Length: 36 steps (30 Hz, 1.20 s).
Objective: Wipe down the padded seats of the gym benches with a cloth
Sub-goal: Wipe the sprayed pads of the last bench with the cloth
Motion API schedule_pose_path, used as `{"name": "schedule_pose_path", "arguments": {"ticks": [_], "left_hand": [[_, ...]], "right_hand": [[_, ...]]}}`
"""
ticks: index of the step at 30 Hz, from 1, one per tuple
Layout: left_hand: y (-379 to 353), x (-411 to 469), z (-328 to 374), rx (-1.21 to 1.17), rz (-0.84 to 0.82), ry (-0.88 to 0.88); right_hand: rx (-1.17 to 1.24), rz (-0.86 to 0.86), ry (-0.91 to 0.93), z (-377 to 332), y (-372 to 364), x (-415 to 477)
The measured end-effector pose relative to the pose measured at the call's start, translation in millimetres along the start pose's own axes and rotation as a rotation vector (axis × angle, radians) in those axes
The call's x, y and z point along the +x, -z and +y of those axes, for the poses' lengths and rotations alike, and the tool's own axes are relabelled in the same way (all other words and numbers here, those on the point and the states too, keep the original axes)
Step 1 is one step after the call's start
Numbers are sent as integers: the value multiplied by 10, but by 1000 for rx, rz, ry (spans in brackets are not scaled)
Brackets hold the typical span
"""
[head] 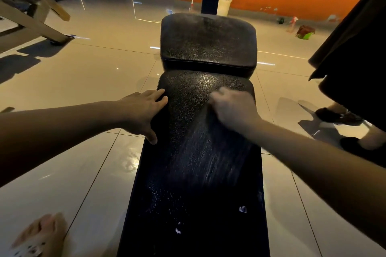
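– Seat first: where is it?
– The long black seat (pixel 194 162) runs up the middle of the view from the bottom edge, with a shorter black pad (pixel 208 41) just beyond its far end. Wet streaks (pixel 211 165) shine on the seat.
– And the hands?
– The left hand (pixel 142 110) lies flat on the seat's left edge, fingers straight, gripping nothing. The right hand (pixel 231 106) sits on the seat's far right part, blurred, fingers curled; whether a cloth is in it I cannot tell.
– Around it?
– White scraps (pixel 243 209) lie on the near end of the seat. Glossy floor tiles (pixel 94 73) all round; a bare foot (pixel 41 233) at lower left, another person's dark shoes (pixel 338 115) at right, a white bucket (pixel 224 5) by the orange wall (pixel 292 0).
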<state>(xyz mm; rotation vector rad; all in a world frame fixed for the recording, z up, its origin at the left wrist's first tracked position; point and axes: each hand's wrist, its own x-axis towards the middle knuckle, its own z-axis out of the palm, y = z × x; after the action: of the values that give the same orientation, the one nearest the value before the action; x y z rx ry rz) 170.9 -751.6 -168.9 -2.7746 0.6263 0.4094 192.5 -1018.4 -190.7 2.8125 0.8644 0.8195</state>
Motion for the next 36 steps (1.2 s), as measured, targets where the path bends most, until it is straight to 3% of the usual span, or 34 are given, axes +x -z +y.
{"name": "schedule_pose_path", "arguments": {"ticks": [2, 4, 6, 9, 11, 12, 14, 17, 20, 24, 29, 32, 34, 36], "left_hand": [[6, 4, -4, -1, 3, -4], [5, 15, -14, -4, 6, -8], [0, 15, -26, -2, 14, -12], [1, -1, -39, -3, 35, -22], [-3, -3, -37, -14, 34, -20], [-5, 4, -39, -14, 32, -21], [-19, 17, -47, -15, 32, -19], [-32, 23, -51, -32, 29, -13], [-37, 29, -58, -37, 35, -14], [-57, 8, -78, -53, 59, -18], [-121, -65, -83, -73, 100, -25], [-223, -158, -78, -94, 146, -3], [-309, -242, -92, -128, 190, 7], [-391, -342, -97, -194, 198, 3]], "right_hand": [[-41, -6, -177, 153, -22, 119], [6, 12, -175, -100, -19, 81], [132, 9, -51, -598, 17, -112], [347, -203, 265, -1353, 169, -527], [330, -364, 494, -1542, 269, -734], [313, -354, 521, -1473, 257, -720], [271, -227, 404, -1154, 155, -518], [88, 33, 86, -441, -13, -34], [14, 3, -132, -205, -30, 155], [115, -2, -24, -856, 3, -36], [325, -298, 418, -1828, 243, -810], [318, -343, 601, -1821, 304, -997], [268, -217, 498, -1526, 199, -752], [157, -38, 252, -1085, 62, -359]]}}
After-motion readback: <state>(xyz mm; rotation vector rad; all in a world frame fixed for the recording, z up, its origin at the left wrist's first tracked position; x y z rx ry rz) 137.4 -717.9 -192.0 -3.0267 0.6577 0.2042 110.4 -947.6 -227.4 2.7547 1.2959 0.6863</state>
